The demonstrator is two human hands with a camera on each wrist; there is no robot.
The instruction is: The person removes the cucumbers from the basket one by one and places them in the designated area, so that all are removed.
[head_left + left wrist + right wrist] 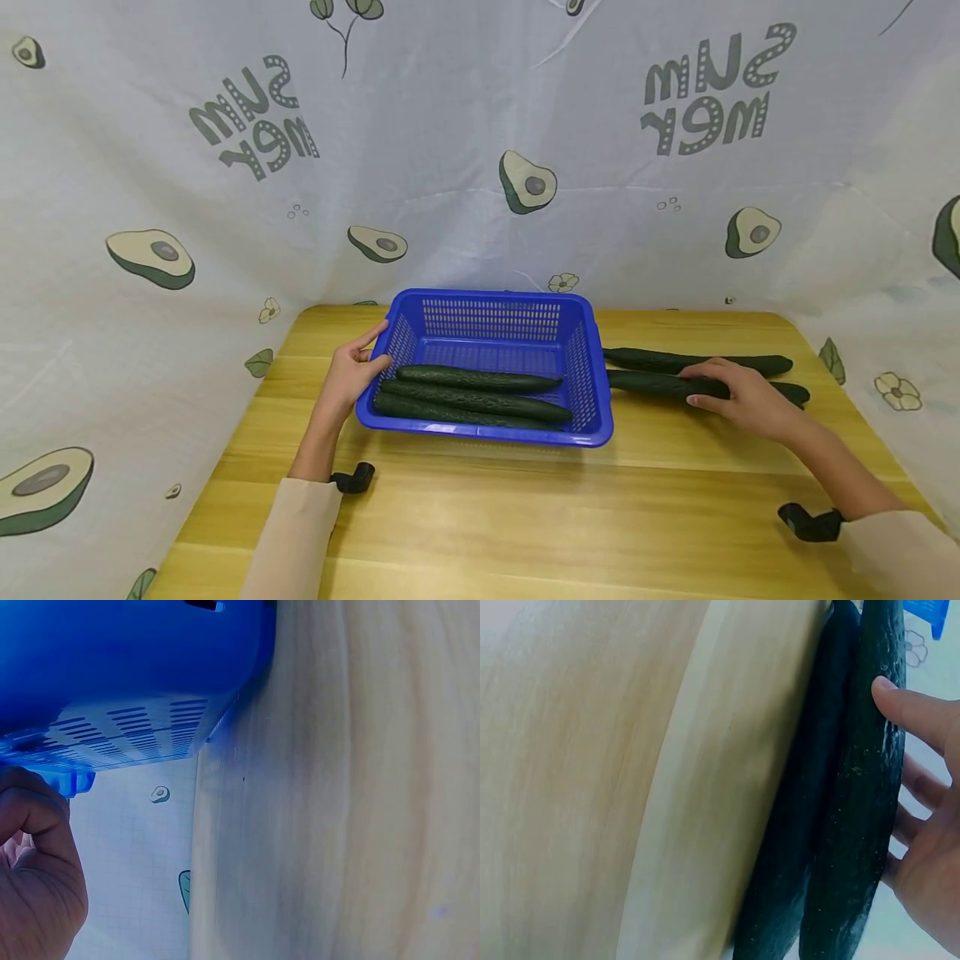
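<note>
A blue plastic basket (592, 392) with slotted walls stands mid-table, several cucumbers (480, 402) lying lengthwise along its near side. My left hand (351, 377) grips the basket's left rim, thumb on top; in the left wrist view its curled fingers (37, 817) meet the rim. Right of the basket, my right hand (738, 400) holds a cucumber (645, 383) from above. The right wrist view has the thumb on one face of this held cucumber (859, 802) and the other fingers behind it, partly hidden. Close alongside lies another cucumber (799, 817).
Behind the held one, a further cucumber (757, 364) shows on the wooden table (525, 517). A pale cloth (450, 150) printed with avocados hangs behind the table and along both sides. Each wrist wears a black strap piece (354, 478).
</note>
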